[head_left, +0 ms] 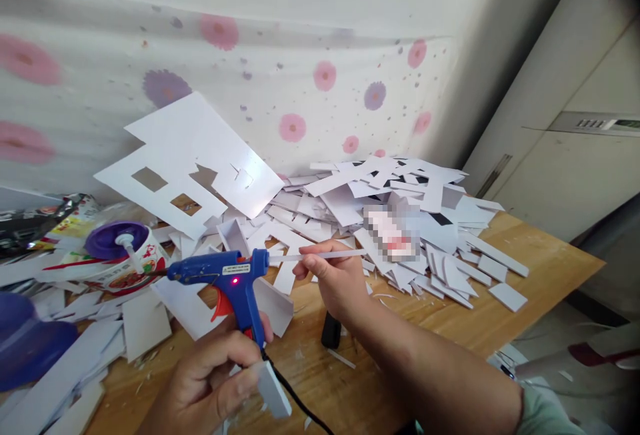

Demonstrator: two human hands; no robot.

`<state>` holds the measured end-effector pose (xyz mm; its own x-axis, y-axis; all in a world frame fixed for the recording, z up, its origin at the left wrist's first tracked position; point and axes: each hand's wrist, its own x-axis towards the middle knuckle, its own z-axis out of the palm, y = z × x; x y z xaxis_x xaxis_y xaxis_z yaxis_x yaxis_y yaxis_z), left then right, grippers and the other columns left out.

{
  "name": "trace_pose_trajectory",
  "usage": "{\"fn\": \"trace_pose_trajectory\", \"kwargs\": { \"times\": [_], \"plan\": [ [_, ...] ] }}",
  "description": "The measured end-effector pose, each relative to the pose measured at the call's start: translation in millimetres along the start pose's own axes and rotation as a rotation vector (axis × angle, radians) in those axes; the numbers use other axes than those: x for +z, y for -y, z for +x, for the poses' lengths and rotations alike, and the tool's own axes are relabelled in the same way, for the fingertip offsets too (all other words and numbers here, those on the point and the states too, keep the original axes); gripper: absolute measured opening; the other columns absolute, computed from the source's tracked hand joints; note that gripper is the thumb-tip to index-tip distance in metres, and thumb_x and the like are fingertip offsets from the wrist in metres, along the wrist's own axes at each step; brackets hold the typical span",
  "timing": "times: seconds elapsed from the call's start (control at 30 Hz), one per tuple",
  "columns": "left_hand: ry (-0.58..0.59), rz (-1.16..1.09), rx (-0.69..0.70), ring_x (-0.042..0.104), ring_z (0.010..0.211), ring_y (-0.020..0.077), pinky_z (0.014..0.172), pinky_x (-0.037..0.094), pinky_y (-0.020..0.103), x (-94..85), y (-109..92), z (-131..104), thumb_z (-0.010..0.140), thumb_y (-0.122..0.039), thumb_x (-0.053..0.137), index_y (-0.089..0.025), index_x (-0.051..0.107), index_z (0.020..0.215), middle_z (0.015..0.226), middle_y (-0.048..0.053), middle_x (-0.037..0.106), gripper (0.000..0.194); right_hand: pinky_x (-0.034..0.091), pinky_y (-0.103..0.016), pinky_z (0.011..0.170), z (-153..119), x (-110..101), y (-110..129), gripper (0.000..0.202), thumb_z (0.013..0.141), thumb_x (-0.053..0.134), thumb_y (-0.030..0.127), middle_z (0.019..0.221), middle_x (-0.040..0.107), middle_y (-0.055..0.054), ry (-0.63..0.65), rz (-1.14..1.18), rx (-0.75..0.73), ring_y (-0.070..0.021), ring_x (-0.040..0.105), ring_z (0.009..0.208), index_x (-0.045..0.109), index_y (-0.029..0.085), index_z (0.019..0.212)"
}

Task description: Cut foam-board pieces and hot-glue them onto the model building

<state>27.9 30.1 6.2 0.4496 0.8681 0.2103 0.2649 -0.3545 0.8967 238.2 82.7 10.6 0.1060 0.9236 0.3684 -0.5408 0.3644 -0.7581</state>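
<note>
Left hand (207, 375) holds a white board piece (273, 391) and grips the blue glue gun (245, 298) above the table (373, 385); right hand (343, 281) pinches the glue stick (285, 259) at the gun's rear; it should feed straight, unbent, nozzle (163, 273) clear of the bowl (123, 273) and offcuts (305, 207) beyond

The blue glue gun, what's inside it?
A pale glue stick, held by the right hand, meets the back of the blue glue gun. The inside is covered, so how far the stick goes in can't be seen.
</note>
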Motion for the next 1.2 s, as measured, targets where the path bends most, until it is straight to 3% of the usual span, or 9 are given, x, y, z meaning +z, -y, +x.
{"fn": "trace_pose_trajectory", "kwargs": {
  "times": [0.1,0.33,0.53,0.77,0.93,1.07,1.2],
  "plan": [
    [-0.045,-0.142,-0.005,0.059,0.079,0.0173,0.071,0.047,0.025,7.8,-8,-1,0.083,-0.044,0.063,-0.019,0.066,0.069,0.088,0.006,0.065,0.029,0.051,-0.026,0.056,-3,0,-3,0.011,0.072,0.08,0.03,0.058,0.07,0.001,-0.025,0.015,0.016,-0.013,0.063,0.053,0.074,0.021,0.076],
    [0.013,-0.399,0.109,0.045,0.072,0.0126,0.069,0.038,0.027,16.7,-18,2,0.082,-0.042,0.065,-0.016,0.058,0.068,0.08,0.003,0.051,0.03,0.047,-0.023,0.054,-7,-4,-12,0.022,0.066,0.084,0.036,0.052,0.064,-0.001,-0.124,0.029,0.158,-0.0109,0.058,0.049,0.074,0.018,0.073],
    [0.04,-0.481,0.153,0.04,0.069,0.0118,0.064,0.031,0.027,19.9,-13,1,0.08,-0.039,0.066,-0.016,0.054,0.065,0.074,0.001,0.046,0.03,0.053,-0.024,0.064,-13,-1,-15,0.027,0.061,0.087,0.039,0.046,0.058,0.003,-0.139,0.03,0.244,-0.0081,0.053,0.047,0.071,0.019,0.067],
    [0.062,-0.545,0.134,0.037,0.063,0.0107,0.06,0.028,0.028,22.4,-9,1,0.078,-0.043,0.068,-0.016,0.054,0.064,0.068,0.0,0.044,0.033,0.052,-0.023,0.064,-16,4,-17,0.039,0.065,0.084,0.038,0.04,0.049,0.005,-0.201,0.07,0.295,-0.0064,0.046,0.043,0.055,0.018,0.049],
    [0.093,-0.564,0.118,0.037,0.063,0.0102,0.061,0.027,0.028,23.0,-12,1,0.077,-0.042,0.07,-0.016,0.054,0.062,0.067,-0.001,0.043,0.033,0.052,-0.023,0.064,-16,5,-16,0.041,0.067,0.083,0.036,0.036,0.042,0.008,-0.252,0.117,0.307,-0.0055,0.04,0.039,0.05,0.019,0.05],
    [0.084,-0.551,0.126,0.038,0.066,0.0112,0.063,0.029,0.028,22.1,-13,1,0.078,-0.041,0.069,-0.017,0.054,0.063,0.069,0.0,0.044,0.032,0.053,-0.024,0.067,-18,6,-17,0.041,0.071,0.08,0.037,0.04,0.044,0.008,-0.213,0.128,0.26,-0.006,0.043,0.043,0.049,0.019,0.052],
    [0.085,-0.528,0.11,0.039,0.065,0.0108,0.062,0.029,0.027,21.2,-13,1,0.079,-0.04,0.069,-0.016,0.055,0.065,0.07,0.0,0.045,0.031,0.054,-0.028,0.067,-24,11,-19,0.028,0.074,0.076,0.045,0.057,0.057,0.004,-0.062,0.141,0.289,-0.0114,0.055,0.057,0.063,0.021,0.068]
  ]
}}
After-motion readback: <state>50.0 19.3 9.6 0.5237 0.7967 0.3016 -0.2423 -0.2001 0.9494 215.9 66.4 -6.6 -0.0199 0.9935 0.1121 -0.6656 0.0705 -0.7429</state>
